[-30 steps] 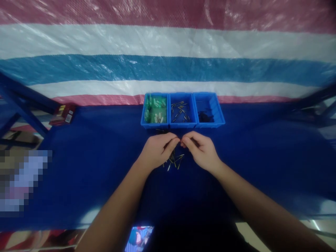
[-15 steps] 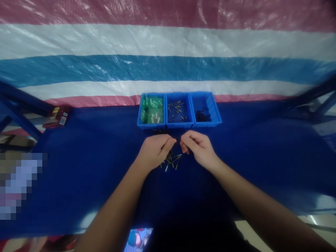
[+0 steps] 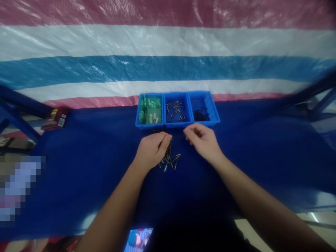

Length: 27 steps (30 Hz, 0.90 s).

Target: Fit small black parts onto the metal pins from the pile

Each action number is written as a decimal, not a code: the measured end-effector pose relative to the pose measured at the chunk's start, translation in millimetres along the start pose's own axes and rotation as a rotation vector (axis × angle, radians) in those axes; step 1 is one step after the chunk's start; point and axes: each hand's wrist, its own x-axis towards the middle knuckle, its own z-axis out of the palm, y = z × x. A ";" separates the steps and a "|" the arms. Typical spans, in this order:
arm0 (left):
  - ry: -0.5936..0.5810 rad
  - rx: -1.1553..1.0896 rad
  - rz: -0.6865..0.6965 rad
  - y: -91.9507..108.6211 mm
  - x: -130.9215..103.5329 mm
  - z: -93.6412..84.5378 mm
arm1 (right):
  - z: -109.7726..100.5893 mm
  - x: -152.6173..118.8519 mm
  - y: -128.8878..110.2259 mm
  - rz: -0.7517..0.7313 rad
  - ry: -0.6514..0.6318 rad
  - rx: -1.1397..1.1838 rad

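Observation:
My left hand is closed in a pinch over the left side of a loose pile of thin metal pins; whatever its fingertips hold is too small to make out. To the right, apart from it, my right hand has its fingers curled and thumb pressed in, just in front of the right blue bin. Its content, if any, is hidden. Small dark parts lie in that bin. Similar thin pins are scattered in the middle blue bin.
The left blue bin contains green plastic bags with small whitish pieces. A red box sits at the far left of the blue table. A striped sheet hangs behind. A lit screen shows at the bottom edge.
My hands have moved farther apart. The right one has shifted slightly up and right, toward the right bin; the left has drawn a little to the left, still closed.

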 end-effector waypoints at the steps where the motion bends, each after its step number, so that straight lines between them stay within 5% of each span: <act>1: 0.004 0.001 0.003 -0.2 -0.2 0.0 | -2.2 -1.4 -2.0 -0.087 -0.154 -0.099; 4: 0.024 -0.004 0.014 -1.0 -0.8 -0.3 | -11.1 -3.9 -7.0 -0.288 -0.554 -0.329; 8: 0.035 -0.013 0.016 -1.0 -1.0 -0.5 | -17.8 -4.1 -8.9 -0.302 -0.759 -0.401; 21: 0.024 -0.004 0.012 0.2 -0.4 0.4 | -11.4 -6.4 -10.9 -0.404 -0.752 -0.506; 27: 0.023 -0.014 0.030 0.8 0.3 0.1 | -7.6 -8.7 -5.1 -0.492 -0.497 -0.351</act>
